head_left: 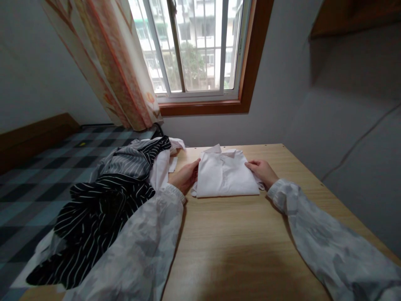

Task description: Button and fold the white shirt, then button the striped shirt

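Observation:
A folded white shirt (pixel 224 173) lies on the wooden table (pixel 219 234), its collar toward the window. My left hand (pixel 185 174) is at the shirt's left edge, thumb on top and fingers partly hidden beside the cloth. At the opposite edge, my right hand (pixel 262 170) pinches the fabric between thumb and fingers. Bits of white cloth stick out from under the fold near both hands.
Left of the table, a bed with a checked cover (pixel 28 196) adjoins it. A heap of clothes, including a black striped garment (pixel 103 200), lies across the table's left side. Behind are a curtain (pixel 115 62) and a window (pixel 200 50); a cable (pixel 354 146) hangs at right.

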The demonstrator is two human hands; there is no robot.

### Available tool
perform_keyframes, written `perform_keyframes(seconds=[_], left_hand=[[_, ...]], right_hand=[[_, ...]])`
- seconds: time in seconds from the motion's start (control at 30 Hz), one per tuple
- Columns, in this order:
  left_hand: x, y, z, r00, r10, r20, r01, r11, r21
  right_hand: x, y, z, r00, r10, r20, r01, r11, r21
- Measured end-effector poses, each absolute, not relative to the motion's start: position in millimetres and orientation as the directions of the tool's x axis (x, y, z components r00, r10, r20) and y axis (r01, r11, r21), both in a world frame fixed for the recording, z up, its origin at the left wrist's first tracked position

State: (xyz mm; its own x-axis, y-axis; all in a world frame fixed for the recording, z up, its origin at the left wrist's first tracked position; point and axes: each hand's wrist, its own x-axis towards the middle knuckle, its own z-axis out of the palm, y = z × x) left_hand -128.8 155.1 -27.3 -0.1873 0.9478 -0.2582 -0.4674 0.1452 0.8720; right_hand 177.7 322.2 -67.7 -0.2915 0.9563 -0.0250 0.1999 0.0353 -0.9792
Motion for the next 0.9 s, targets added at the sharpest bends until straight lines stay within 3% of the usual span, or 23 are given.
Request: perform_keyframes(seconds=[0.17,0.33,0.47,0.6,0.77,0.9], left_hand=[[-118.5,147.1,-19.1,-0.243,0.946,-0.216,-0.353,0.121,0.928],[-115.1,147.4,-19.8,-0.415,0.898,-0.144,-0.296,0.016,0.955],[-117.7,151.4,-23.1,-0.502,0.854,-0.137,-0.137,0.078,0.988],[-117.7,149.3,-21.4,-0.578,0.815,-0.038,0.06,0.09,0.994],[-109.6,140.7,-14.3,-0.381,0.92,-0.092,-0.118,0.05,0.992],[-99.7,135.1,-6.5,-0.24,0.96,-0.143,-0.059,0.133,0.989]], right_hand=[[177.9,314.2,-58.3,-0.358,0.933,-0.039,0.086,-0.009,-0.996],[177.9,310.5,-53.0,-0.316,0.949,0.004,0.026,0.012,-1.0],[179.3,307.5,-49.6,-0.296,0.95,0.096,0.102,0.131,-0.986],[182.3,304.4,-46.7,-0.28,0.946,0.163,0.153,0.212,-0.965],[185.7,304.1,-45.9,-0.394,0.918,0.035,0.146,0.1,-0.984],[185.5,297.3,-46.2,-0.49,0.869,-0.071,0.237,0.054,-0.97]])
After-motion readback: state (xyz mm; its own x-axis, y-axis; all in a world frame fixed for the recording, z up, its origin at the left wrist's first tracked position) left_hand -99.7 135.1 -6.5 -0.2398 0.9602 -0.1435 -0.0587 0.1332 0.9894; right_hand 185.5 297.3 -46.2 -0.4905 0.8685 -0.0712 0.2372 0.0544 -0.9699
